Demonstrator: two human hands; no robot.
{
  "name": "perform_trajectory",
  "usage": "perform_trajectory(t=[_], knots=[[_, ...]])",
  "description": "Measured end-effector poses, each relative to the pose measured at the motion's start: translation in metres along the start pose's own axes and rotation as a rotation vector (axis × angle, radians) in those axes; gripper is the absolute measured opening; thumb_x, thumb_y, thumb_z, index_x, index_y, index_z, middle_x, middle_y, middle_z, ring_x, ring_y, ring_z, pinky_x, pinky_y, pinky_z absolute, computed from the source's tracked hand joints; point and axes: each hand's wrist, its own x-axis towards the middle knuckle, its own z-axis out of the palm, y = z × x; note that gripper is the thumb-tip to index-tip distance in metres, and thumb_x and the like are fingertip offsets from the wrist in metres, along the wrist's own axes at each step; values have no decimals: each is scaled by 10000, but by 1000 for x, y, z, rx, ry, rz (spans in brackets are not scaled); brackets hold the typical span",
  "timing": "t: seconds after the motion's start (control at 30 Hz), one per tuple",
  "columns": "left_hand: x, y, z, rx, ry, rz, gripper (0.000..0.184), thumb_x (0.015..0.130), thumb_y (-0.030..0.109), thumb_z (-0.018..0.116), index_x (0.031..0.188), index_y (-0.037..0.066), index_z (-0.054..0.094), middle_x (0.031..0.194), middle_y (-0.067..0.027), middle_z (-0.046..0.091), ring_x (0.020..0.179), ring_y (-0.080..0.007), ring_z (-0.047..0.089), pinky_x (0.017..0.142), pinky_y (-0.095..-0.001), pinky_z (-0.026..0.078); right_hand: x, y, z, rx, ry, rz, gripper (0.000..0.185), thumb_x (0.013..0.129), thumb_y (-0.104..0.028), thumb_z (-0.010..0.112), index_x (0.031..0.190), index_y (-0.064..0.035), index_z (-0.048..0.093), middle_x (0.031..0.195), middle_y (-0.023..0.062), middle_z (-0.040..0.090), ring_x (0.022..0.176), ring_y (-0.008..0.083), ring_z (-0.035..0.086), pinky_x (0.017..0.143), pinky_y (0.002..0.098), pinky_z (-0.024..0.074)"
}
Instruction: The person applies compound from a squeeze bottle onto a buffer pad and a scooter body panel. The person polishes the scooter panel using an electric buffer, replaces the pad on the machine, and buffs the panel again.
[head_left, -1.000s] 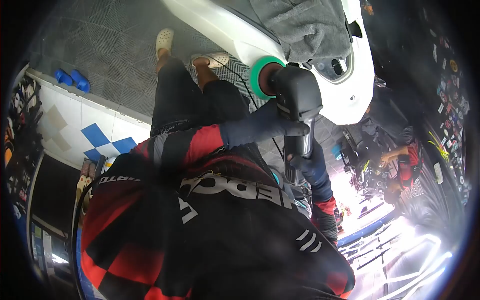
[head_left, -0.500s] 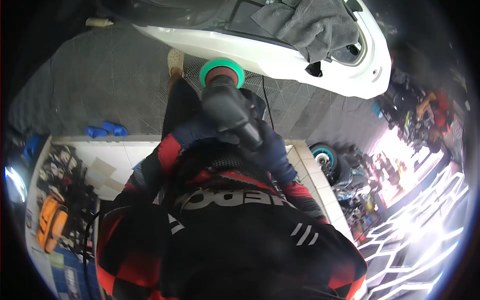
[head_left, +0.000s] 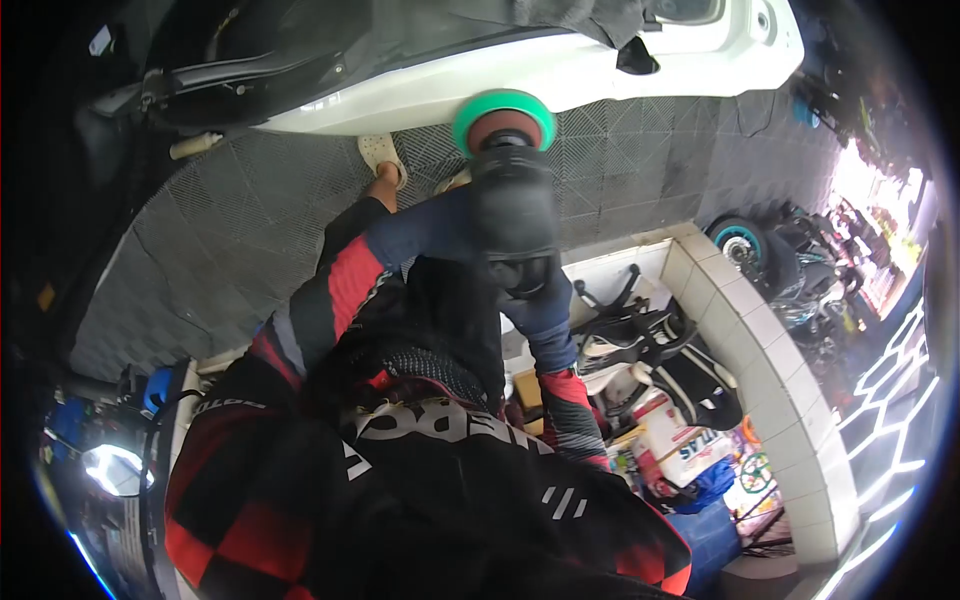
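A black polisher (head_left: 512,200) with a green-rimmed round pad (head_left: 545,115) is held in front of my body. The pad overlaps the lower edge of a long white vehicle body panel (head_left: 400,85); whether they touch I cannot tell. My right hand (head_left: 540,290), dark blue like the sleeve, is closed around the polisher's rear handle. My left hand (head_left: 462,225) is at the side of the polisher's head, closed against it, with its fingers mostly hidden behind the blurred body. A grey towel (head_left: 590,15) lies on the panel at the top.
Dark textured floor tiles (head_left: 640,165) lie under the panel. A low white-tiled wall (head_left: 760,350) runs along my right, with bags and black-and-white parts (head_left: 650,350) inside it. A wheel with a teal rim (head_left: 738,242) stands beyond it. My beige clog (head_left: 380,155) is on the floor.
The polisher has come up and rightward in view, its pad now overlapping the white panel's edge. My view has turned, the panel appears higher, and the blue slippers are out of sight.
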Motion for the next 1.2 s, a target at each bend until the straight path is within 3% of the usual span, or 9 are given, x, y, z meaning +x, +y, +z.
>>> perform_trajectory(t=[0.23, 0.37, 0.47, 0.53, 0.67, 0.73, 0.9, 1.03, 1.2], knots=[[-86, 35, -24, 294, 106, -218, 867, 772, 428, 866, 1476, 152, 443, 1473, -76, 485, 1360, -242, 461, 1185, -388, 350, 24, -9, 40, -122, -68, -204, 895, 634, -413, 891, 1375, -54, 540, 1119, 184, 685, 941, 372, 701, 783, 450, 573], [-45, 16, -32, 119, 7, -98, 762, 778, 336, 873, 1426, 147, 519, 1407, -48, 568, 1278, -230, 551, 1124, -382, 420, 21, 2, 36, -13, 60, -191, 892, 630, -358, 910, 1376, -37, 538, 1158, 192, 689, 1010, 364, 710, 842, 428, 582], [-15, 6, -33, 551, -95, 115, 762, 743, 437, 890, 1364, 124, 579, 1376, -81, 596, 1243, -264, 569, 1112, -382, 439, 24, 18, 45, 91, 172, -150, 857, 651, -298, 907, 1374, -21, 539, 1157, 205, 694, 1051, 341, 715, 880, 411, 577], [-1, 3, -32, 293, -94, -280, 667, 764, 389, 883, 1313, 108, 628, 1322, -78, 635, 1214, -267, 598, 1080, -374, 465, 27, 19, 52, 330, 203, -74, 846, 655, -263, 904, 1373, -12, 534, 1161, 219, 691, 1063, 345, 714, 890, 406, 573], [-21, 23, -21, 66, 139, -135, 649, 792, 299, 885, 1348, 109, 609, 1375, -79, 610, 1271, -255, 564, 1095, -389, 448, 30, 13, 70, 281, 217, -224, 775, 681, -268, 880, 1333, -24, 540, 1087, 175, 710, 987, 279, 728, 838, 372, 579], [-53, 19, -14, 0, 201, -147, 647, 801, 229, 881, 1368, 103, 595, 1409, -78, 593, 1311, -233, 536, 1103, -390, 446, 36, 1, 62, 195, 216, -277, 811, 666, -286, 883, 1365, -57, 540, 1111, 181, 703, 1005, 326, 721, 867, 394, 575], [-103, -5, -2, -125, 496, -387, 658, 794, 165, 877, 1382, 98, 588, 1431, -71, 580, 1320, -196, 531, 1091, -361, 459, 49, 14, 52, -24, 0, -320, 878, 640, -321, 890, 1403, -100, 518, 1136, 184, 675, 1064, 384, 658, 865, 453, 544], [-30, 29, 5, -129, 362, -305, 682, 763, 182, 903, 1365, 98, 595, 1392, -56, 598, 1273, -182, 559, 1065, -337, 477, 41, 32, 47, 75, 94, -317, 854, 645, -319, 885, 1386, -80, 532, 1137, 178, 684, 1039, 365, 685, 863, 443, 560], [5, 41, -11, -46, 41, -560, 755, 764, 193, 901, 1416, 81, 537, 1426, -57, 568, 1266, -195, 566, 1083, -357, 477, 28, 38, 73, 388, 252, -64, 848, 639, -288, 902, 1364, -25, 551, 1172, 200, 701, 1041, 328, 725, 880, 395, 585]])
